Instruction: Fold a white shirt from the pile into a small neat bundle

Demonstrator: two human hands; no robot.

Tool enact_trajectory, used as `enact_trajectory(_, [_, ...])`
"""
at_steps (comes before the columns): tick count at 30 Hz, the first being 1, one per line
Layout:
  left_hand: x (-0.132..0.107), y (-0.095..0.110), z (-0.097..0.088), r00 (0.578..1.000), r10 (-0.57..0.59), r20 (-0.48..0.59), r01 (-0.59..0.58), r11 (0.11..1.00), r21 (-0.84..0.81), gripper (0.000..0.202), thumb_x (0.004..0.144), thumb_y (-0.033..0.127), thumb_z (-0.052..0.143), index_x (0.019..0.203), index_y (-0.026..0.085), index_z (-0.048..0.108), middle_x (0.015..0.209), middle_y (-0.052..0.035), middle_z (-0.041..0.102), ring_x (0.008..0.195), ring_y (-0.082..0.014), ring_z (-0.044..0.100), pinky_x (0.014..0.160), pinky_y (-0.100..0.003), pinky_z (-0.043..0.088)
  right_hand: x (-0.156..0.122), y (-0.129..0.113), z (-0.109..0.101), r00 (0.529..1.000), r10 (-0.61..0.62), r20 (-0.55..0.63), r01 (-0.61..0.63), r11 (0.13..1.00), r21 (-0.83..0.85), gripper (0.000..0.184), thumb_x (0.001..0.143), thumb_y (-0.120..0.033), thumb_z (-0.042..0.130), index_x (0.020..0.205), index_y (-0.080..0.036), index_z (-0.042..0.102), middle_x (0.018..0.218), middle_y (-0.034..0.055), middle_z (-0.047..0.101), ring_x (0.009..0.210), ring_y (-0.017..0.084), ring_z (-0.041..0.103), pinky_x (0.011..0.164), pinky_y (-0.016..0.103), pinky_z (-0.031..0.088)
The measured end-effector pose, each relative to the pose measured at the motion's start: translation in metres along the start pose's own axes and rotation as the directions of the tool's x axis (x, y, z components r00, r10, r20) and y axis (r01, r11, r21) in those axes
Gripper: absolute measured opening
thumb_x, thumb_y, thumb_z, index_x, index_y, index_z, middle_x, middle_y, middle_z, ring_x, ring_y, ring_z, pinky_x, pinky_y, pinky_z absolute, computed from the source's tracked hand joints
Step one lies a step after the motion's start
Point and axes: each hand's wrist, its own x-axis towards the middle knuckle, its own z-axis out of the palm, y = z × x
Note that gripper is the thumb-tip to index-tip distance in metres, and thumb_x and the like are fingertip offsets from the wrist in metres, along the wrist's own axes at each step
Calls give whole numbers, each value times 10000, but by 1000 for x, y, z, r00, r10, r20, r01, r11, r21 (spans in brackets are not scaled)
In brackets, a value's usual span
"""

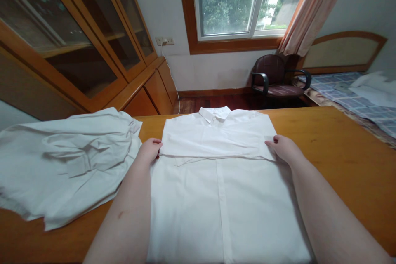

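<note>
A white collared shirt (198, 198) lies flat on the wooden table (309, 136), its collar at the far edge and its button strip running down the middle. The sleeves are folded across the chest in a wide band. At the left end of this band, my left hand (151, 148) pinches the cloth edge between thumb and fingers. My right hand (283, 146) grips the right end the same way, with the sleeve edge between thumb and fingers.
A crumpled white garment (93, 152) lies on the table at left. Beyond the table stand a glass-door cabinet (99, 49), a brown armchair (272, 76) under the window, and a bed (355, 95) with a checked cover at right.
</note>
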Motion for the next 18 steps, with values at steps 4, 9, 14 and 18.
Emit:
enact_trajectory(4, [-6, -3, -11, 995, 23, 100, -35, 992, 117, 281, 711, 458, 563, 691, 181, 603, 603, -38, 643, 503, -170, 575, 477, -257, 418, 1, 1, 1, 1000, 6, 7, -6, 1000, -8, 326, 794, -499, 493, 806, -192, 602, 780, 91, 651, 704, 221, 580, 559, 277, 364])
enact_trajectory(9, [-15, -7, -23, 967, 10, 255, -41, 992, 117, 241, 636, 419, 640, 606, 189, 576, 555, -1, 602, 466, -135, 520, 460, -238, 389, 1, 0, 0, 1000, 12, 5, -12, 1000, -8, 325, 792, -500, 496, 811, -195, 608, 799, 93, 658, 711, 220, 583, 560, 276, 363])
enact_trajectory(14, [-13, -11, -22, 977, 59, 206, -89, 986, 140, 192, 666, 380, 606, 613, 196, 589, 568, -9, 614, 482, -140, 529, 468, -241, 385, 1, 0, 0, 1000, 19, 17, -19, 1000, -11, 323, 794, -508, 493, 808, -202, 597, 788, 85, 650, 704, 216, 576, 560, 275, 354])
enact_trajectory(18, [-10, -11, -20, 982, 77, 170, -102, 984, 144, 155, 673, 349, 589, 619, 204, 582, 550, -8, 609, 494, -157, 550, 481, -252, 397, 1, 1, 1, 1000, 9, 14, -9, 1000, 2, 321, 793, -506, 491, 795, -202, 593, 763, 76, 641, 690, 210, 566, 551, 274, 343])
